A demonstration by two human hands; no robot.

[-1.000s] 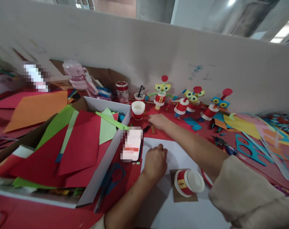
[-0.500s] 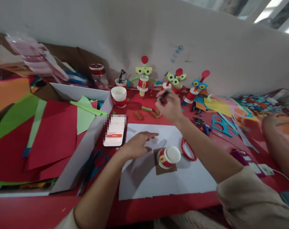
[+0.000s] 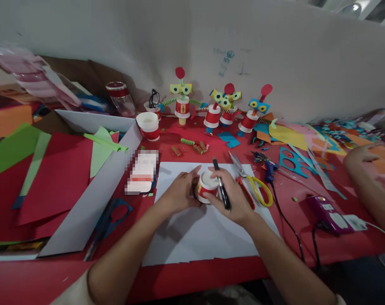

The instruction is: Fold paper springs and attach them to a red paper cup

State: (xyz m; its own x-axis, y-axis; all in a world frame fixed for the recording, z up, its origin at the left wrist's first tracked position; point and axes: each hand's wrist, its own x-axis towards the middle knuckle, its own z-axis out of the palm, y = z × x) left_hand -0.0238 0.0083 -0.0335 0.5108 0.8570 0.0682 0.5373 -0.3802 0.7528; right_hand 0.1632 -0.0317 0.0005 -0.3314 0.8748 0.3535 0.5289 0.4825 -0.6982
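Observation:
A small red-and-white paper cup [image 3: 207, 188] stands bottom-up on the white paper sheet [image 3: 199, 237], between my two hands. My left hand [image 3: 181, 191] is curled against the cup's left side. In my right hand [image 3: 233, 197] lies a black pen [image 3: 223, 190], its tip pointing up and away, while the thumb and fingers also touch the cup's right side. Just right of that hand rest scissors with yellow handles [image 3: 260, 190] and a red-handled pair, partly covered by the hand. Whatever lies under the cup is hidden.
Several paper-cup figures [image 3: 182, 106] stand along the wall. Coiled paper strips [image 3: 188, 141], stacked cups [image 3: 149, 127] and a phone [image 3: 143, 171] lie nearer. A box of coloured paper [image 3: 94, 203] fills the left. A glue gun [image 3: 270, 169], purple device [image 3: 330, 214] and another person's arm are right.
My right hand has come back from the figures to the cup, now with the pen plainly in it. My left hand has closed in on the cup, which sits farther back on the sheet.

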